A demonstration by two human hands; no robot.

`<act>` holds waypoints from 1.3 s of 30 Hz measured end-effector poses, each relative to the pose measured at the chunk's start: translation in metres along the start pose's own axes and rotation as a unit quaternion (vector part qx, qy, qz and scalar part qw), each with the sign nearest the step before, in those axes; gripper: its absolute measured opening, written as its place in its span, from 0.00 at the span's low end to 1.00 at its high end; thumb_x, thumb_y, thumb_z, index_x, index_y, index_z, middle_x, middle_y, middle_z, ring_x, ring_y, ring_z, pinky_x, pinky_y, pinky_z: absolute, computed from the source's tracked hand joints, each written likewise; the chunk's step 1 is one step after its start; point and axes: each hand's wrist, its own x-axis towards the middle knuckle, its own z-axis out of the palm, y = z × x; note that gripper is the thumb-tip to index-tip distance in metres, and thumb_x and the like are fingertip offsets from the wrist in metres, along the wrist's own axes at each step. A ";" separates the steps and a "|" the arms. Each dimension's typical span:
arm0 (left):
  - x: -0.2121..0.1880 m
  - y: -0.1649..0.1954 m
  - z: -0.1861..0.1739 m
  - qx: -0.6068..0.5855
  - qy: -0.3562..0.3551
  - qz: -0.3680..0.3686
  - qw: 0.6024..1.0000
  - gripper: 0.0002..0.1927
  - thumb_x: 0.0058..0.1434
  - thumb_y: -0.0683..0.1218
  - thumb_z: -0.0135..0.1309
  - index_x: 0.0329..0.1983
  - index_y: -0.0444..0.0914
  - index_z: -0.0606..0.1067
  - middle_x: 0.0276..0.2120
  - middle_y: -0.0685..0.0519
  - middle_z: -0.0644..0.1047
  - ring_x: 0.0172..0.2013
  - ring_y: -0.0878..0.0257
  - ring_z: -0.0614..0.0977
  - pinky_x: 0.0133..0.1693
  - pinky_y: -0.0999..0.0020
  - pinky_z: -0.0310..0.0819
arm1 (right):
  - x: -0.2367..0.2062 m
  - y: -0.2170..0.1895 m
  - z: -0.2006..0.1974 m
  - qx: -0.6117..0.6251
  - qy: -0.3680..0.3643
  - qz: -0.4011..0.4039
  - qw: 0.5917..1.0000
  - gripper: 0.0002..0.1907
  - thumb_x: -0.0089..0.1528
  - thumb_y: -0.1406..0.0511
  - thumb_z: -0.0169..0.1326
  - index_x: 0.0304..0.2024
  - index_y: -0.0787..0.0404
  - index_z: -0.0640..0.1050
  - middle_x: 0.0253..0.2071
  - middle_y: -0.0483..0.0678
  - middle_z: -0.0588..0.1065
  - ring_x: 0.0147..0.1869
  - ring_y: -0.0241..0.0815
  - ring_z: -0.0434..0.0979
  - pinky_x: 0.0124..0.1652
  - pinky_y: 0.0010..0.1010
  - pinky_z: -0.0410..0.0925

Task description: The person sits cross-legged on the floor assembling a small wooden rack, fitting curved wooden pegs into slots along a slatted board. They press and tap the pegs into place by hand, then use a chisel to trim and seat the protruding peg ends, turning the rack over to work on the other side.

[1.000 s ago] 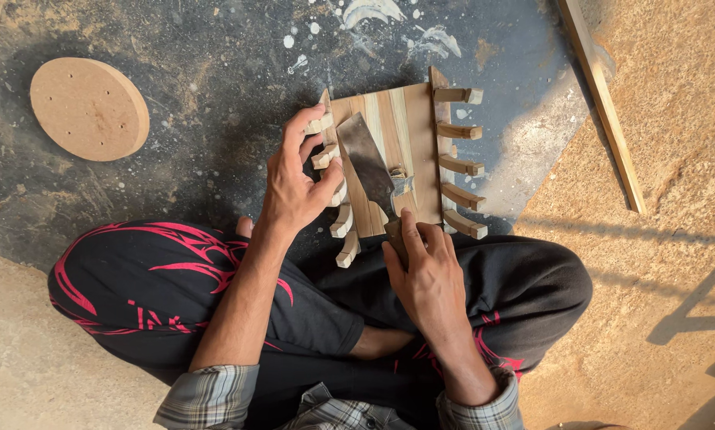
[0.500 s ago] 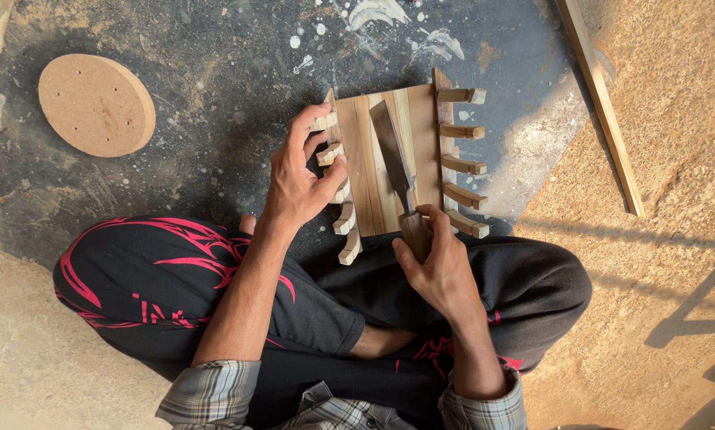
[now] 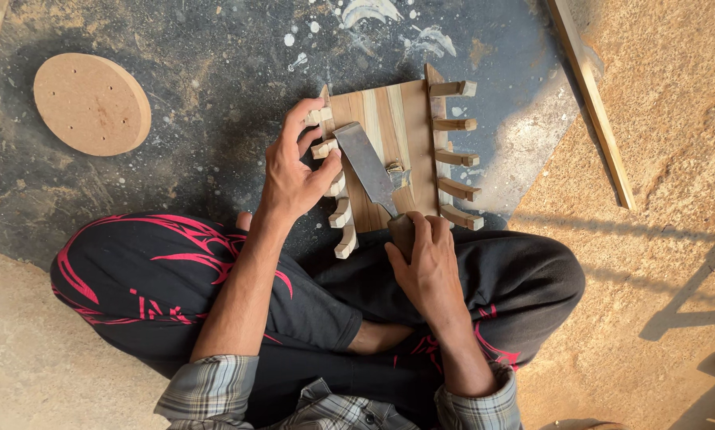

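Pegged wooden panel [image 3: 397, 151] lies on the floor at twelve o'clock of the crossed legs, both peg rows fitted; left hand [image 3: 293, 179] clamps its nine-o'clock edge, right hand [image 3: 429, 263] grips the chisel [image 3: 367, 163], paring unfinished.

This is a rough woodworking shop, with the work done seated on the ground. The floor [image 3: 214, 72] is dark, worn concrete spattered with pale paint and dusted with sawdust, which lies thick and tan on the right. A round fibreboard disc [image 3: 92, 103] lies at upper left and a long wooden strip [image 3: 592, 103] at upper right. A pegged wooden panel [image 3: 393, 151] rests on the floor, with a broad chisel [image 3: 369, 167] laid across it.
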 end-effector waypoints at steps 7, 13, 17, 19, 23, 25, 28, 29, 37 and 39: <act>0.002 -0.001 -0.001 -0.001 0.001 0.003 1.000 0.33 0.62 0.34 0.59 0.69 0.40 0.62 0.63 0.38 0.72 0.63 0.48 0.78 0.63 0.55 0.77 | 0.002 -0.002 -0.018 0.121 -0.113 0.079 0.983 0.34 0.60 0.61 0.62 0.65 0.61 0.65 0.44 0.61 0.77 0.45 0.61 0.83 0.42 0.45 0.75; 0.003 -0.004 -0.001 -0.018 -0.003 -0.018 1.000 0.34 0.63 0.35 0.58 0.71 0.41 0.62 0.60 0.40 0.75 0.62 0.51 0.80 0.62 0.57 0.75 | 0.004 -0.012 -0.018 0.050 -0.106 0.069 0.991 0.34 0.59 0.63 0.60 0.68 0.54 0.67 0.40 0.59 0.76 0.40 0.61 0.81 0.41 0.46 0.74; 0.002 -0.008 -0.002 -0.020 0.006 -0.027 0.999 0.34 0.64 0.35 0.58 0.71 0.41 0.62 0.60 0.39 0.75 0.62 0.51 0.80 0.62 0.57 0.79 | 0.007 -0.013 -0.013 0.052 -0.090 0.053 0.993 0.33 0.60 0.63 0.61 0.67 0.56 0.68 0.41 0.60 0.75 0.40 0.62 0.80 0.41 0.47 0.74; 0.002 -0.010 -0.003 -0.015 0.008 -0.038 0.999 0.34 0.64 0.36 0.59 0.72 0.41 0.62 0.59 0.39 0.74 0.62 0.50 0.79 0.60 0.56 0.77 | 0.007 -0.013 -0.010 0.070 -0.091 0.060 0.992 0.33 0.60 0.64 0.60 0.68 0.56 0.68 0.41 0.59 0.76 0.41 0.62 0.80 0.41 0.47 0.74; 0.003 -0.011 -0.004 -0.024 0.019 -0.054 0.998 0.34 0.63 0.36 0.59 0.71 0.42 0.62 0.60 0.41 0.75 0.61 0.52 0.79 0.60 0.58 0.78 | 0.006 -0.015 -0.006 0.062 -0.085 0.065 0.992 0.33 0.59 0.64 0.61 0.67 0.55 0.69 0.41 0.60 0.76 0.41 0.61 0.80 0.42 0.46 0.74; 0.003 -0.011 -0.005 -0.043 0.019 -0.079 0.996 0.34 0.64 0.37 0.60 0.72 0.43 0.62 0.60 0.42 0.75 0.61 0.53 0.80 0.61 0.59 0.81 | 0.007 -0.015 -0.005 0.072 -0.080 0.050 0.993 0.33 0.60 0.65 0.60 0.67 0.56 0.69 0.42 0.60 0.75 0.41 0.62 0.80 0.42 0.47 0.74; 0.004 -0.010 -0.005 -0.036 0.027 -0.108 0.993 0.35 0.63 0.37 0.60 0.71 0.44 0.63 0.59 0.43 0.76 0.59 0.54 0.79 0.58 0.60 0.81 | 0.009 -0.015 -0.005 0.079 -0.086 0.057 0.992 0.33 0.60 0.65 0.60 0.68 0.57 0.68 0.41 0.60 0.75 0.41 0.61 0.80 0.42 0.47 0.74; 0.004 -0.010 -0.005 -0.038 0.028 -0.103 0.994 0.35 0.62 0.37 0.60 0.71 0.45 0.63 0.60 0.43 0.76 0.59 0.55 0.79 0.59 0.60 0.81 | 0.009 -0.015 -0.005 0.082 -0.092 0.063 0.990 0.33 0.60 0.65 0.60 0.68 0.57 0.68 0.41 0.60 0.75 0.40 0.61 0.81 0.41 0.47 0.74; 0.004 -0.011 -0.006 -0.057 0.022 -0.111 0.992 0.34 0.63 0.35 0.61 0.70 0.46 0.63 0.59 0.44 0.76 0.59 0.56 0.78 0.57 0.60 0.82 | 0.008 -0.018 -0.005 0.066 -0.089 0.061 0.992 0.32 0.61 0.65 0.59 0.68 0.59 0.68 0.41 0.61 0.75 0.40 0.60 0.81 0.41 0.45 0.75; 0.003 -0.011 -0.006 -0.049 0.022 -0.108 0.993 0.36 0.62 0.35 0.62 0.71 0.46 0.63 0.60 0.44 0.75 0.60 0.56 0.78 0.59 0.60 0.81 | 0.008 -0.019 -0.005 0.068 -0.088 0.060 0.992 0.33 0.60 0.65 0.59 0.68 0.59 0.68 0.41 0.61 0.75 0.40 0.60 0.81 0.41 0.46 0.75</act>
